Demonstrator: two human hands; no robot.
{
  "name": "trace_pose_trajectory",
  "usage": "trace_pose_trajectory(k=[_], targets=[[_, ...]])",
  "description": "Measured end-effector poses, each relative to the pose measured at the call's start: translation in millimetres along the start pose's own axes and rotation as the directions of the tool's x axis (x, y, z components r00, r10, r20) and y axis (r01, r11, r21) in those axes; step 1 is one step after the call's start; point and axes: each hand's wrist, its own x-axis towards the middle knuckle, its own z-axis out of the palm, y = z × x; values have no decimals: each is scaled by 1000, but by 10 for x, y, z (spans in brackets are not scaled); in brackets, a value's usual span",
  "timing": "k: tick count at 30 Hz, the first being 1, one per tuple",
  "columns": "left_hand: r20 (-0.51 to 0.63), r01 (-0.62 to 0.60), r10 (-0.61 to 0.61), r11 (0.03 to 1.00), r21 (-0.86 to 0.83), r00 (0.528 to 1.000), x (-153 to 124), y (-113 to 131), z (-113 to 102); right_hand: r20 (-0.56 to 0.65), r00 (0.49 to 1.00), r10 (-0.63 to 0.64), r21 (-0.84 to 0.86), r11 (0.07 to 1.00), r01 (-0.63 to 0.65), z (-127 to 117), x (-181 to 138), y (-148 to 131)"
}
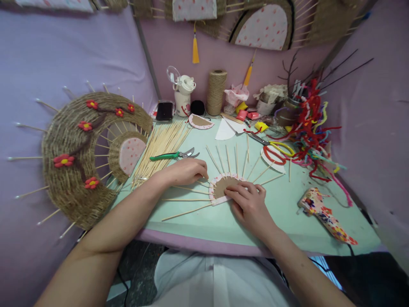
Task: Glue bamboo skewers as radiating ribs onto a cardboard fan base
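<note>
A half-round cardboard piece [220, 187] with a pink-dotted white border lies on the table. Thin wooden sticks [237, 157] fan out from its curved edge like rays. My left hand [191, 171] is closed in a pinch at the left side of this fan, on what looks like one of the sticks; the fingertips partly hide it. Spread over the right part of the cardboard, the fingers of my right hand [251, 202] press it down flat. Behind my left hand, green-handled pruning shears [166, 156] rest across a pile of loose sticks [166, 138].
At left stands a large twine-woven fan [76, 149] with red flowers. Along the back are a twine spool [216, 91], a white cup [182, 96] and a phone [164, 111]. Scissors [281, 148], colourful pipe cleaners [315, 123] and a flower-patterned glue gun [327, 215] lie right.
</note>
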Motion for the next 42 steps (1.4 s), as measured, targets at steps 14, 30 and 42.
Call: trace_pose_trajectory(k=[14,30,42], targets=[[-300,175,-207,976,-130,931,-233,-314,-311,-24,1000,-5,13,1000,5,27,-22,24],[-307,395,-457,885,-244,835,-268,-504,-285,-35,999,4,38,999,-3,48,-45,41],[-373,443,-518,854,-271,770,-266,-618,-255,-58,996,66,101,993,-60,-46,-30,53]])
